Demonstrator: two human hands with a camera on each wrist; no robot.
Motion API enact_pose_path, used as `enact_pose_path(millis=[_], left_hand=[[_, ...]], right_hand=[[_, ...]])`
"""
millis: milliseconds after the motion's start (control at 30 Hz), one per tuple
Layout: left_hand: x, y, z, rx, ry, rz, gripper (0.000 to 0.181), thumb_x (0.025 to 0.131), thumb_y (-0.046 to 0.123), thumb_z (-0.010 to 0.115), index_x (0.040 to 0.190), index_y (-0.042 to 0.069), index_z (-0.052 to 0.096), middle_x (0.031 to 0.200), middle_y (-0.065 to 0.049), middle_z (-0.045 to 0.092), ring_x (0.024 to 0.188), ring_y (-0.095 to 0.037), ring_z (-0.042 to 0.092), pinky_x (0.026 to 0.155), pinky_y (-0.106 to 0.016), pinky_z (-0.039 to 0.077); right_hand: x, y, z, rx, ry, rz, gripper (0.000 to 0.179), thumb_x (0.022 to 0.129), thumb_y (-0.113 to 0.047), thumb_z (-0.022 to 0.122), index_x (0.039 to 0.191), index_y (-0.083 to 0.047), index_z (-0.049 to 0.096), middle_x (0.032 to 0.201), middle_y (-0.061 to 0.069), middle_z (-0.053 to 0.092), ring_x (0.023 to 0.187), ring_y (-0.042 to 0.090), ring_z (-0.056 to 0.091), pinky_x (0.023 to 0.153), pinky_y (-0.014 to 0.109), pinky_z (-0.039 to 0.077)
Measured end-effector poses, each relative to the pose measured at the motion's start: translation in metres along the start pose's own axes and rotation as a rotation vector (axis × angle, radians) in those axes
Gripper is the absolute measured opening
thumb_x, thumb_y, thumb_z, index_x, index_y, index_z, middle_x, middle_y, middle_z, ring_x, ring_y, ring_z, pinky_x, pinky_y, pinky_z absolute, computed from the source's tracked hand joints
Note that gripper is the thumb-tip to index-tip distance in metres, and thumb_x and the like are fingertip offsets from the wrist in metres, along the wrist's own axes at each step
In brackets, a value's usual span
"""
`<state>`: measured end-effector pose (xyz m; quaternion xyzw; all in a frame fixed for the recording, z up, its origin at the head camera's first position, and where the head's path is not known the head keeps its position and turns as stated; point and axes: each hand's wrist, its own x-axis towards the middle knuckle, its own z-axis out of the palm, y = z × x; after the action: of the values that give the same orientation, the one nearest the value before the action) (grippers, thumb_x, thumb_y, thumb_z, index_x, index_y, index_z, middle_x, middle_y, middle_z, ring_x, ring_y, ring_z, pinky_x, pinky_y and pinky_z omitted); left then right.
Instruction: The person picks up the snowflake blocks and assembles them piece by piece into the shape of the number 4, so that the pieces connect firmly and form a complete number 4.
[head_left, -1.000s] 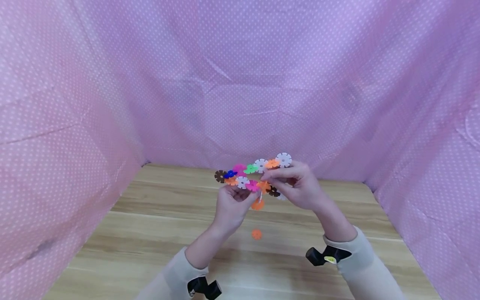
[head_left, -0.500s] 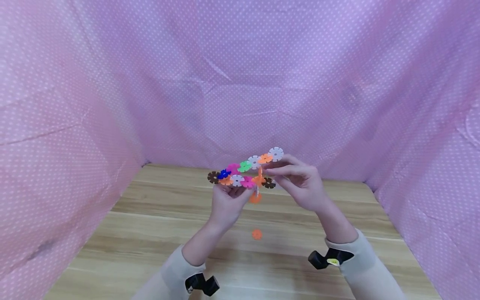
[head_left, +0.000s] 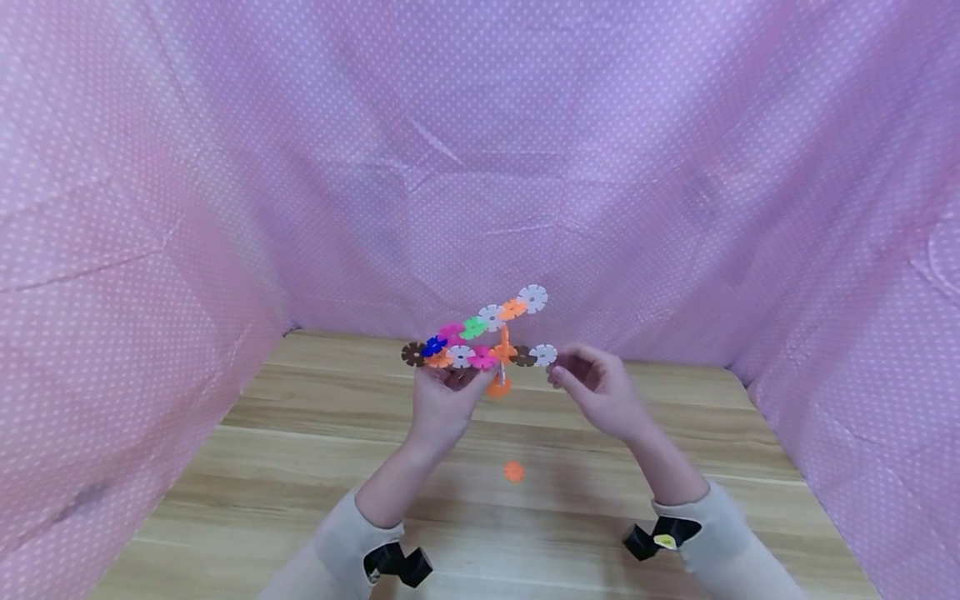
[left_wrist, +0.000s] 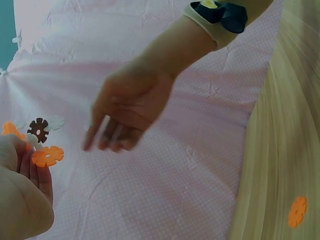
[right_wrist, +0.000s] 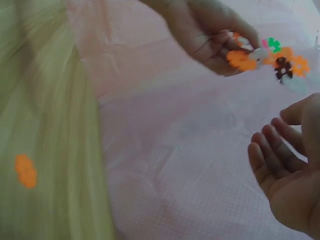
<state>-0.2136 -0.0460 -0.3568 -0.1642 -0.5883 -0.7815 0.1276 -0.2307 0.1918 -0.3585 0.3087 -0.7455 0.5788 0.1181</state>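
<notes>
Flower-shaped plastic discs, notched and joined edge to edge, form a branched model [head_left: 483,357] held up above the table. Its two rows meet at a brown disc [head_left: 413,354] on the left; the upper row ends in a white disc [head_left: 533,298]. An orange disc [left_wrist: 48,156] hangs lower, by the left fingers. My left hand [head_left: 444,408] pinches the model from below, thumb near the pink disc. Beside the lower row's white end disc [head_left: 543,355], my right hand [head_left: 603,392] has loosely bent fingers. Both wrist views show it apart from the model, holding nothing.
A single orange disc [head_left: 513,472] lies on the wood-grain table [head_left: 300,500] in front of the hands. Pink dotted cloth [head_left: 480,233] rises at the back and both sides. Black wrist cameras [head_left: 397,564] sit on the sleeves.
The left hand has carried the model a little to the left. My right hand has come off the model and dropped slightly, baring the lower row's white end disc.
</notes>
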Motion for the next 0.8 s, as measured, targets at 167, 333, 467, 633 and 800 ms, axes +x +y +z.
enact_pose_path(millis=[167,333,467,633,800], left_hand=[[0.001,0.001,-0.001,-0.003,0.005,-0.015,0.042,0.092,0.0,0.08,0.131,0.006,0.064,0.123,-0.011,0.075,0.111,-0.017,0.077,0.102,-0.034,0.065],[-0.001,0.002,-0.001,0.005,0.019,-0.034,0.047,0.091,-0.001,0.08,0.133,0.007,0.062,0.126,-0.01,0.073,0.111,-0.015,0.076,0.101,-0.031,0.065],[-0.001,0.003,0.0,0.007,0.022,-0.026,0.047,0.091,-0.001,0.08,0.134,0.005,0.061,0.127,-0.011,0.072,0.112,-0.015,0.076,0.101,-0.032,0.065],[-0.002,0.004,0.0,0.008,0.026,-0.027,0.047,0.091,-0.002,0.079,0.134,0.004,0.061,0.128,-0.013,0.072,0.114,-0.016,0.076,0.102,-0.032,0.064],[-0.003,0.003,0.0,0.03,0.024,-0.051,0.05,0.092,-0.001,0.079,0.137,0.006,0.058,0.133,-0.015,0.071,0.12,-0.024,0.074,0.103,-0.03,0.064]], right_hand=[[-0.016,0.033,0.011,-0.281,-0.199,0.137,0.015,0.099,-0.004,0.072,0.113,-0.002,0.075,0.102,0.008,0.078,0.089,0.007,0.07,0.079,0.025,0.066],[-0.032,0.061,0.022,-0.383,-0.363,0.209,0.015,0.1,-0.01,0.072,0.113,-0.003,0.077,0.097,0.002,0.077,0.087,0.007,0.069,0.077,0.024,0.065],[-0.041,0.075,0.027,-0.375,-0.399,0.235,0.015,0.098,-0.009,0.073,0.112,-0.002,0.076,0.094,-0.002,0.074,0.085,0.006,0.067,0.075,0.023,0.064],[-0.048,0.085,0.033,-0.376,-0.417,0.249,0.015,0.097,-0.007,0.076,0.11,-0.002,0.076,0.095,-0.001,0.073,0.085,0.006,0.067,0.074,0.022,0.064],[-0.055,0.088,0.041,-0.413,-0.453,0.27,0.021,0.094,-0.009,0.079,0.114,-0.005,0.075,0.098,0.001,0.072,0.086,0.009,0.067,0.075,0.021,0.064]])
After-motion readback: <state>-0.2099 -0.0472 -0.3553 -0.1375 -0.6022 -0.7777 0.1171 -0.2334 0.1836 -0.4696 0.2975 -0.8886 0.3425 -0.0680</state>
